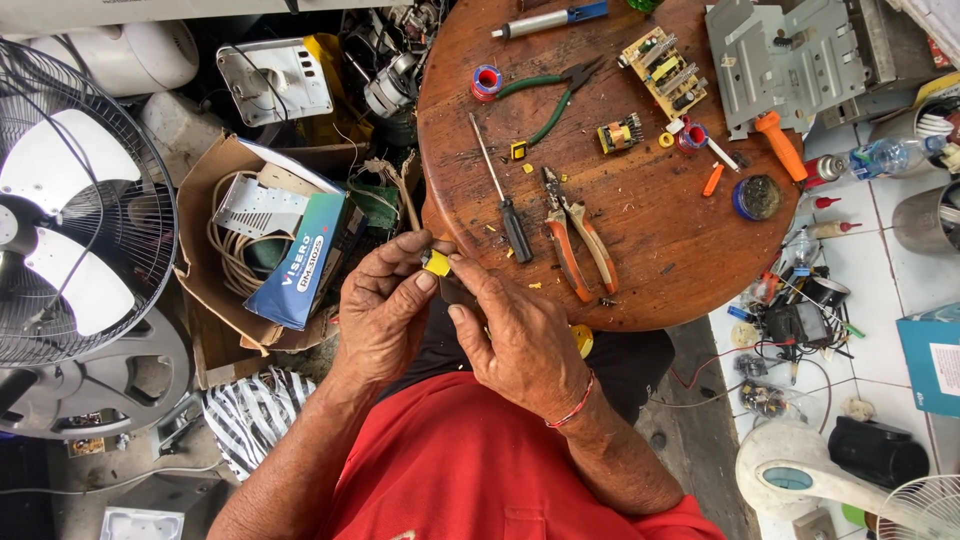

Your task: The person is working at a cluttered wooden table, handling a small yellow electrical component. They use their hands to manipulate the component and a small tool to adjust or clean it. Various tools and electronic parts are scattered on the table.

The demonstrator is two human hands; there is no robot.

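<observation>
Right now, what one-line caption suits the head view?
Both hands, left hand and right hand, pinch a small yellow part beside a tool-strewn round wooden table.

A small yellow block (436, 263) shows bright between the fingers above a red shirt (480, 470). The round wooden bench (660, 240) is dark reddish brown. On it lie orange-handled pliers (580, 245), green-handled pliers (550, 95) and a black-handled screwdriver (503, 195). A black-and-white striped cloth (250, 415) lies on the floor beside a blue and green carton (310, 260).
</observation>
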